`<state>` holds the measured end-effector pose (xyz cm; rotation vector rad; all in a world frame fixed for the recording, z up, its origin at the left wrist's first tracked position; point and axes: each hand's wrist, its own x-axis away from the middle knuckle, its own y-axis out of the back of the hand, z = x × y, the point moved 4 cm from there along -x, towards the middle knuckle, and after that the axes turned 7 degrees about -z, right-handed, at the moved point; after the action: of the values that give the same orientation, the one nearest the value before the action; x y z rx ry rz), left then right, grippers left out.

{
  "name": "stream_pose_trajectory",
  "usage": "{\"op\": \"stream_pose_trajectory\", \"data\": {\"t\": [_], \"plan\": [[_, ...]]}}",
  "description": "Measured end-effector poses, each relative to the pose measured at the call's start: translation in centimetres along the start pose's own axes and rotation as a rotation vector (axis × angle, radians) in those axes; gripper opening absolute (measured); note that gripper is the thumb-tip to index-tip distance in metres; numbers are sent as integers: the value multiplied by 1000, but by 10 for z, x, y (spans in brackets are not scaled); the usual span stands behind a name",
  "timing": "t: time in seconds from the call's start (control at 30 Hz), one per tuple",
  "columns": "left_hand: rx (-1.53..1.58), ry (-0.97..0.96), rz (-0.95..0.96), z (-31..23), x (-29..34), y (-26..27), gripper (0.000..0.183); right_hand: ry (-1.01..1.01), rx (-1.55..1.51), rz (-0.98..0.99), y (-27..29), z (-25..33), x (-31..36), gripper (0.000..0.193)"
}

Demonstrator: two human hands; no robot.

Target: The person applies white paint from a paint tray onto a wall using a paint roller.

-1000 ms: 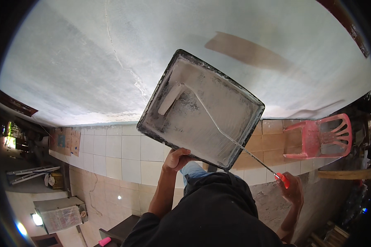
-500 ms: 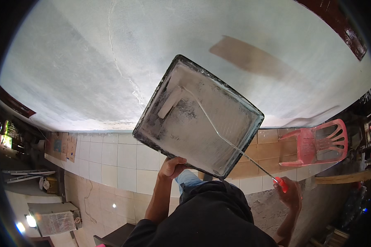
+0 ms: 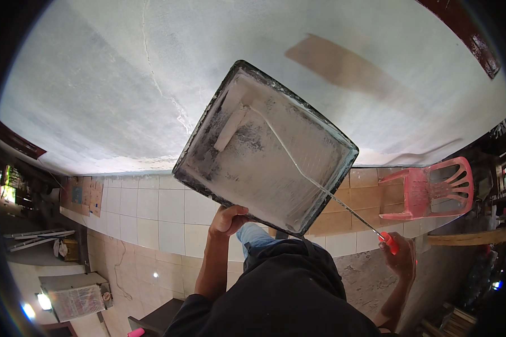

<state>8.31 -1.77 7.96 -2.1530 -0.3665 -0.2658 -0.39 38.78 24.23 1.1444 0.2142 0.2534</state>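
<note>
- Your paint tray [image 3: 275, 180] is held up in front of your body, over the tiled floor [image 3: 171, 216]; you cannot tell from this angle how near it is to the pale wall [image 3: 95, 84].
- Inside, a greyish-white paint coat covers the bottom, with dark patches around the roller sleeve [image 3: 229, 130] and fine ridges toward the right edge.
- That sleeve lies near the upper-left side; its bent wire frame [image 3: 297, 165] crosses the tray and passes over the right-hand edge.
- Your left hand [image 3: 229, 220] clasps the near rim, thumb over the edge.
- Your right hand [image 3: 400, 255], well apart from the left, wraps the red roller handle [image 3: 389, 243] outside the tray.
- The tray's lowest corner sits just beside your waist.
- Rightward, brown cardboard [image 3: 371, 199] stretches across the tiles to a pink plastic chair [image 3: 416, 196], well apart from the tray.
</note>
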Motion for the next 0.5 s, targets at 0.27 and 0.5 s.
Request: {"op": "stream_pose_trajectory", "data": {"t": [0.27,0.5], "plan": [[104,-23,-24,0,2,-7,47,16,2,-14,8,-4,4,28],[121,-13,63,4,-1,4,49,-22,-16,-31,13,-13,9,29]]}}
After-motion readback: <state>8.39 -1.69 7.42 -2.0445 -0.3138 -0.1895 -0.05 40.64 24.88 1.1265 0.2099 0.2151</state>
